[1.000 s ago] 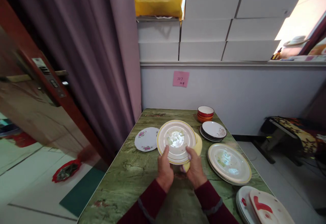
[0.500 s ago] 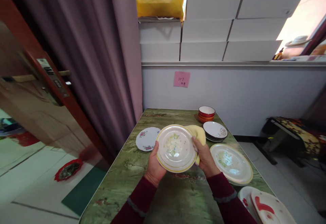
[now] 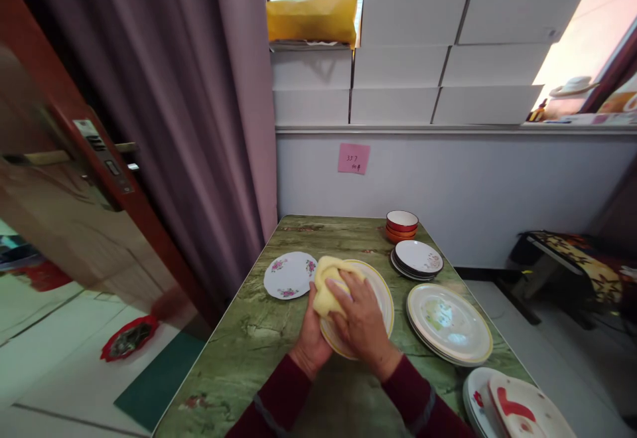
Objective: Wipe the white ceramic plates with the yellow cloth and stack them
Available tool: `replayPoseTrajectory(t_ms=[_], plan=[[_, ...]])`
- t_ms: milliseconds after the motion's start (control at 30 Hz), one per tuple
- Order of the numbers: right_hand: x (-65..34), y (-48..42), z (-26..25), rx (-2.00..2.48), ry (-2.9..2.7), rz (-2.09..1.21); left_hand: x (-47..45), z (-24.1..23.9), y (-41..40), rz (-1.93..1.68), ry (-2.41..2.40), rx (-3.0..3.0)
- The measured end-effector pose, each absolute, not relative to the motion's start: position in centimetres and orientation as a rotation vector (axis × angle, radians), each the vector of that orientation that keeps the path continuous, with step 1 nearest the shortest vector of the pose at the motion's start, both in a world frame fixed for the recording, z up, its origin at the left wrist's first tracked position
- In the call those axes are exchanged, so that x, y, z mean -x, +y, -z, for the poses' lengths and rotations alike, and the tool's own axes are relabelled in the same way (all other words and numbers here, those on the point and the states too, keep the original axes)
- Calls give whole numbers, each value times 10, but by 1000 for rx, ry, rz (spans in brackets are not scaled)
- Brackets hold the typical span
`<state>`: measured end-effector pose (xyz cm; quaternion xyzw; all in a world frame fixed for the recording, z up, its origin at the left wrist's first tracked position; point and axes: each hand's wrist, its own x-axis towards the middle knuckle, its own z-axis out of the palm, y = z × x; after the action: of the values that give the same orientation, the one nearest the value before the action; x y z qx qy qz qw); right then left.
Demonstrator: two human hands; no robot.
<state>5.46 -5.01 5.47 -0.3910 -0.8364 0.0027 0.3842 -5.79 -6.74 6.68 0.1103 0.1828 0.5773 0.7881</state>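
A cream plate with a yellow rim (image 3: 382, 295) is held just above the green marble table (image 3: 249, 345). My left hand (image 3: 309, 342) grips its left edge from below. My right hand (image 3: 362, 324) lies across the plate's face, fingers pressing a yellow cloth (image 3: 326, 287) against its upper left part. The cloth and my hand hide most of the plate.
A floral plate (image 3: 289, 274) lies at the left. A stack of large yellow-rimmed plates (image 3: 449, 323) sits right, small plates (image 3: 418, 258) and red bowls (image 3: 401, 224) behind it, red-patterned plates (image 3: 512, 407) at the near right. A curtain and open door flank the left.
My right hand has come from behind the plate's right edge onto its face, bringing the yellow cloth over the top left. The plate has tilted flatter and lower.
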Motion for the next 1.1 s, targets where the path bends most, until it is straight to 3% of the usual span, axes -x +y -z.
replayPoseTrajectory(t_ms=[167, 333, 467, 633, 833, 1100], plan=[[-81, -1, -73, 1239, -1919, -87, 66, -64, -68, -1275, 516, -221], [-86, -20, -39, 1287, -1596, -328, 87, -66, -56, -1397, 464, -225], [-66, -65, -11, 1154, -1736, -143, 88, -71, -52, -1458, 451, -250], [-46, -70, -32, 907, -2080, -52, 73, -74, -63, -1257, 467, -267], [-66, -14, -64, 1097, -2037, 54, 71, -69, -70, -1324, 494, -232], [-70, -68, -26, 1076, -2020, 105, 84, -78, -60, -1457, 436, -262]])
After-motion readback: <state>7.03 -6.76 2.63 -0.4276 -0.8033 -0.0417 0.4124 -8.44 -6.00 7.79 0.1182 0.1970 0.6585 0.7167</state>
